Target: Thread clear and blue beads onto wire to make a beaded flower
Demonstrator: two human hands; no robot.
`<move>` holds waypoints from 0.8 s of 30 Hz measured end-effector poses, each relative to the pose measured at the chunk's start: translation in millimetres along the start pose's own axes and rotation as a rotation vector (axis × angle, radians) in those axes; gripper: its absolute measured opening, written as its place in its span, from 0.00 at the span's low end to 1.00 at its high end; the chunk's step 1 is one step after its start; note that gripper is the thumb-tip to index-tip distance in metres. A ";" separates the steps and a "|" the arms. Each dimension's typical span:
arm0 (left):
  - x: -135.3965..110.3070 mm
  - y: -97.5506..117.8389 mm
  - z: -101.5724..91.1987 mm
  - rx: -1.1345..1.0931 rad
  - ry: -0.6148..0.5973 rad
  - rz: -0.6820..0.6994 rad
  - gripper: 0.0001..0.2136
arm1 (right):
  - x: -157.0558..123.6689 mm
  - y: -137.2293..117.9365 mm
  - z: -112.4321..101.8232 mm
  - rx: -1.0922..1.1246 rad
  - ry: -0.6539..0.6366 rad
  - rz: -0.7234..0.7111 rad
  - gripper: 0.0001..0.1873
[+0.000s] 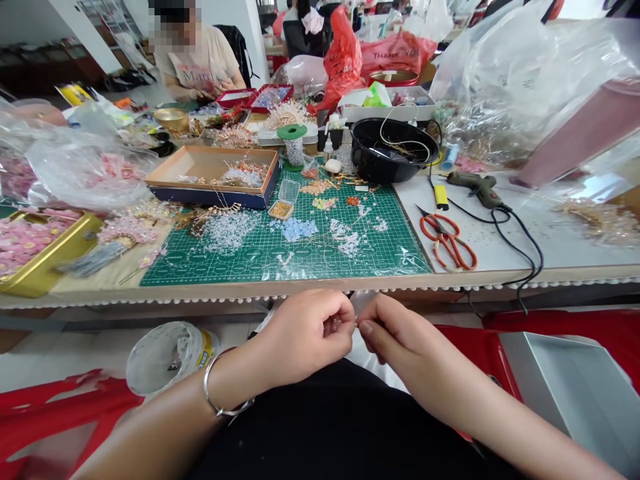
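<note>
Fingers [344, 308] of both hands are pinching close together, nearly tip to tip, and I am holding what looks like a fine wire [357, 323] between them. My left hand [307, 330] is curling almost shut around a small glinting piece [334, 326], too small for me to name, while my right hand [395, 330] is closing on the wire from the other side. The wire is sitting between my fingertips, above my black lap [325, 427] and just below the table edge [280, 288].

A silver bangle [225, 390] is circling my left wrist. Down and left of my fingers, a plastic tub [167, 357] is lying on its side on the floor, and a gray box [565, 393] is standing down to their right.

Straight ahead beyond the table edge, a green cutting mat [285, 263] is carrying scattered beads, and a black bowl [387, 150] is sitting past it. Ahead and to the right of my fingers, red scissors [445, 240] and a glue gun [475, 188] are lying on a white board [500, 250]. Ahead and to the left, a gold tray [47, 263] is holding pink beadwork. Farther off, past the table, a co-worker [197, 63] is working with both hands.
</note>
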State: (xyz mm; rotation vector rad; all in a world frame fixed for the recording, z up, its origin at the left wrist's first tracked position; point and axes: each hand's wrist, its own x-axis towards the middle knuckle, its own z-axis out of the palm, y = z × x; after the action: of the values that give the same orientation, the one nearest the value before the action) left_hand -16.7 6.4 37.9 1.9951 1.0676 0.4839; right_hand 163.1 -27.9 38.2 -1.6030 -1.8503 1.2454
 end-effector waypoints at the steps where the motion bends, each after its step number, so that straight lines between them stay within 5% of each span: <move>1: 0.2 -1.2 0.1 0.004 0.001 0.006 0.03 | -0.3 0.3 2.5 -0.036 0.021 -0.012 0.09; 11: 1.0 -8.2 -1.9 0.021 -0.043 0.038 0.05 | 4.1 18.3 9.4 -0.223 0.123 -0.174 0.09; 14: 3.9 -33.0 -24.2 0.158 0.110 -0.004 0.10 | 3.0 25.8 4.7 -0.189 0.190 -0.148 0.08; 17: 13.1 -70.0 -52.5 0.537 0.369 -0.137 0.13 | -0.5 30.4 -0.2 -0.115 0.244 -0.075 0.08; 20: 24.6 -100.0 -68.1 0.597 0.315 -0.135 0.13 | -3.9 32.1 -2.0 -0.011 0.255 -0.009 0.10; 24: 33.3 -116.7 -65.6 0.587 0.228 -0.131 0.12 | -5.8 32.8 -3.1 0.069 0.219 0.021 0.11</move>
State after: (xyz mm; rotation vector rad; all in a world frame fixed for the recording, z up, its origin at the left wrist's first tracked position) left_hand -99.7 102.1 -16.8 2.3872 1.6138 0.3581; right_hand 186.1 -33.8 14.6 -1.6526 -1.6436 1.0820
